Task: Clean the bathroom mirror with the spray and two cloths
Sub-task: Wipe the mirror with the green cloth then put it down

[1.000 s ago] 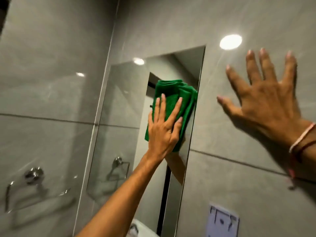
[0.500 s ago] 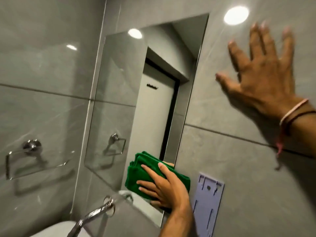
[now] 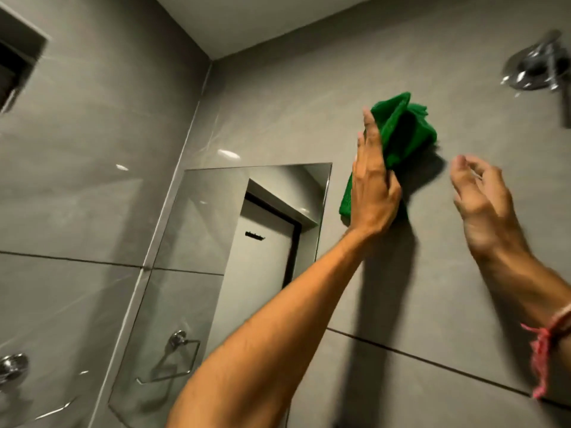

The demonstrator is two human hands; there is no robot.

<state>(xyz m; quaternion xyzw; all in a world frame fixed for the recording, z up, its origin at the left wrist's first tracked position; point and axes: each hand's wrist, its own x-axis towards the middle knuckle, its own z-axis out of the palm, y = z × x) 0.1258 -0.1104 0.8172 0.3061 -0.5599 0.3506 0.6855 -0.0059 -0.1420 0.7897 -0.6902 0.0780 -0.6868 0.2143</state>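
L hand (image 3: pixel 374 186), fingers flat, presses bunched green microfibre cloth (image 3: pixel 401 131) on grey tile wall (image 3: pixel 278 103) just right of frameless rectangular mirror (image 3: pixel 216 242); R hand (image 3: pixel 482 196) loosely curled, empty, so best steer cloth onto mirror w/ overlapping strokes.

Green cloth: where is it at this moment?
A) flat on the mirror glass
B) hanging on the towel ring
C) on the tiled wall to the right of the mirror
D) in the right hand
C: the left hand presses the green cloth to the grey tiled wall, off the glass and just past the top right corner of the mirror; the right hand holds nothing.
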